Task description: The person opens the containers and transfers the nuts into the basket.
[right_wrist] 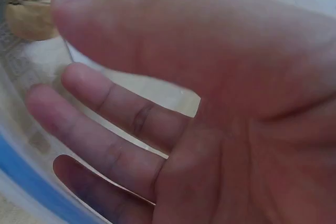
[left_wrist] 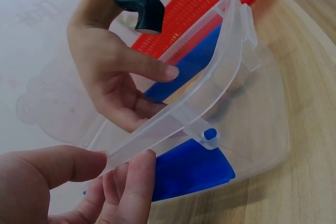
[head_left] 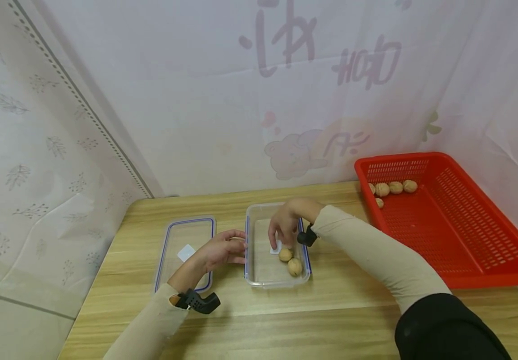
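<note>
In the head view a clear plastic food box (head_left: 257, 277) with blue side clips stands on the table. My left hand (head_left: 224, 250) touches the outside of its left wall, fingers loosely bent near the blue clip (left_wrist: 191, 170). My right hand (head_left: 284, 222) reaches down into the box, and the right wrist view has its fingers spread and loosely bent, with nothing in the palm. One walnut (head_left: 285, 255) lies just under this hand, close to the thumb tip; whether they touch I cannot tell. A second walnut (head_left: 294, 267) lies beside it, toward the near right corner.
Left of the box lies its clear lid (head_left: 173, 232) with a blue seal and a white square (head_left: 186, 252). Another white square (head_left: 274, 249) is in the box. At the right, a red plastic basket (head_left: 448, 235) holds several walnuts (head_left: 396, 187). A printed curtain (head_left: 205, 125) hangs behind the table.
</note>
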Motion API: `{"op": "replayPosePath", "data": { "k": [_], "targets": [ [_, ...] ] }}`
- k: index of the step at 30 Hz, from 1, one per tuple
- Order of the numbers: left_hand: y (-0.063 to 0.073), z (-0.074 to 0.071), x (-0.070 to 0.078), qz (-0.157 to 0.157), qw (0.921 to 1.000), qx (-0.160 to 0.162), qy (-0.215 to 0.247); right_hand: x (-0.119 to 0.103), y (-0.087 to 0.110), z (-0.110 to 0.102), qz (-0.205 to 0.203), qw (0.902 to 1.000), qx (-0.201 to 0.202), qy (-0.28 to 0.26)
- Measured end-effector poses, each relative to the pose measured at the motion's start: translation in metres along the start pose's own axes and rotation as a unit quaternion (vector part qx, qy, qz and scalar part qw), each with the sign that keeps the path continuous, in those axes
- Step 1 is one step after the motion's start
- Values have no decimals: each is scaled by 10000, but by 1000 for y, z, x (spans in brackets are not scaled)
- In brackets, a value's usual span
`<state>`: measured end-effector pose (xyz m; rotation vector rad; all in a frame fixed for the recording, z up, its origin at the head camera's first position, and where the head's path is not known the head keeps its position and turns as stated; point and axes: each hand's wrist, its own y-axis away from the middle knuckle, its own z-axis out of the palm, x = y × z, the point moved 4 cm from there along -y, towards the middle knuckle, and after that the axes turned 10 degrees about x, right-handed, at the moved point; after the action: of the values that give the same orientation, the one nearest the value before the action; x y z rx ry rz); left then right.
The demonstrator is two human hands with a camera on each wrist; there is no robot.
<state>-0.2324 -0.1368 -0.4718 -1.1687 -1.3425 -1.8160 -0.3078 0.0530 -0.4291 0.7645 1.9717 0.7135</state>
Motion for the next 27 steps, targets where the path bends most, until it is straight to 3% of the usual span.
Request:
{"op": "replayPosePath", "data": {
  "k": [6,12,27],
  "targets": [
    [1,1,2,-4,10000,11,4,-1,0,6,120,9999,35,75],
    [-2,0,-2,-25,10000,88,25,-2,-3,12,-71,9990,189,408],
    [1,1,0,-29,10000,78,42,-3,-4,19,-125,9975,458,527]
  ]
}}
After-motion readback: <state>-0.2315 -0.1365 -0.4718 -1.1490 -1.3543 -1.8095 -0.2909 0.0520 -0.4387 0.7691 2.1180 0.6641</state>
